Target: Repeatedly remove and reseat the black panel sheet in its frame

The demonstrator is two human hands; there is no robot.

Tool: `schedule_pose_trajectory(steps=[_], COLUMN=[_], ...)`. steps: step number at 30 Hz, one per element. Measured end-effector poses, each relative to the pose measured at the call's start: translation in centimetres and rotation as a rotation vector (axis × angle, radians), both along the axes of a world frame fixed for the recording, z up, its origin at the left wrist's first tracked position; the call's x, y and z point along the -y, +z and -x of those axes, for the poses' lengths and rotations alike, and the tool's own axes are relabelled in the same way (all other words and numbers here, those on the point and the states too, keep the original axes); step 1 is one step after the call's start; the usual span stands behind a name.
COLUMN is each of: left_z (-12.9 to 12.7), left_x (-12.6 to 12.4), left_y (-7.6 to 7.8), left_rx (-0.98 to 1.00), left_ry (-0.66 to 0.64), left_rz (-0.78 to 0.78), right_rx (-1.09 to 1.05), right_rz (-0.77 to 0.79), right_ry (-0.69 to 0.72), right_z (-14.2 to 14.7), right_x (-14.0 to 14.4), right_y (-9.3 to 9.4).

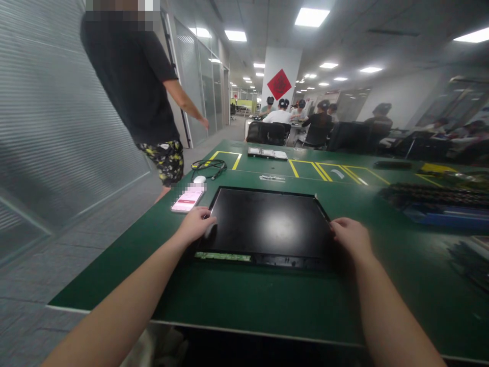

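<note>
A black LCD screen panel (244,219) lies flat on the green tabletop in front of me, its dark surface reflecting a ceiling light. Along its near edge runs a narrow green circuit board (222,257). My left hand (195,224) grips the panel's left edge, thumb on top and fingers curled at the side. On the opposite side, my right hand (350,234) closes on the right edge, with its fingertips partly hidden. Just beyond my left hand lies a lit smartphone (187,200), beside a white mouse (199,179).
A coiled black cable (209,167) lies past the mouse. Farther back sit an open case with white pieces (267,153) and a small clear packet (272,178). Dark cables over a blue tray (439,214) occupy the right side. A person (130,76) stands at the left.
</note>
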State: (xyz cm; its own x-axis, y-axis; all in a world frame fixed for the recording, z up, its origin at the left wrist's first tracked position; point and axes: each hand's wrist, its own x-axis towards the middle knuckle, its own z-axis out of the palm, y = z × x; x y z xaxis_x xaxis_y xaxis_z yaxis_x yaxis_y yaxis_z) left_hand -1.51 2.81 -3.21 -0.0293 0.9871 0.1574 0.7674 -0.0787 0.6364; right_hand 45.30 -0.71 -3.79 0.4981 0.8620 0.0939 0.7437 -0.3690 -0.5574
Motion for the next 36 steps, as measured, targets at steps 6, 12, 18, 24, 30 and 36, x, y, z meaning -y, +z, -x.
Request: schedule_pose_trajectory(steps=[6,12,18,24,30,36], left_z=[0.0,0.6,1.2,1.5,1.9,2.3], left_x=[0.3,0.9,1.7,2.2,2.4,2.5], left_y=[0.1,0.7,2.1,2.4,2.6,2.7], left_rx=[-0.034,-0.145,-0.177,-0.237,-0.273,-0.258], left_ry=[-0.092,-0.252,-0.465,-0.541,-0.510,-0.558], left_rz=[-0.046,-0.125,-0.135,0.007,0.092,0.094], right_rx=[0.038,0.051,0.050,0.049,0.133,0.109], right_rz=[-0.062,-0.074,-0.057,0.018,0.016,-0.114], right_ry=[-0.002,0.014,0.031,0.018,-0.037,0.091], right_z=[-0.3,-0.6,-0.2,0.6,1.2,1.7], right_x=[-0.2,-0.3,-0.2,0.2,0.7,0.2], right_y=[-0.7,-1.0,-0.9,-0.1,0.7,0.0])
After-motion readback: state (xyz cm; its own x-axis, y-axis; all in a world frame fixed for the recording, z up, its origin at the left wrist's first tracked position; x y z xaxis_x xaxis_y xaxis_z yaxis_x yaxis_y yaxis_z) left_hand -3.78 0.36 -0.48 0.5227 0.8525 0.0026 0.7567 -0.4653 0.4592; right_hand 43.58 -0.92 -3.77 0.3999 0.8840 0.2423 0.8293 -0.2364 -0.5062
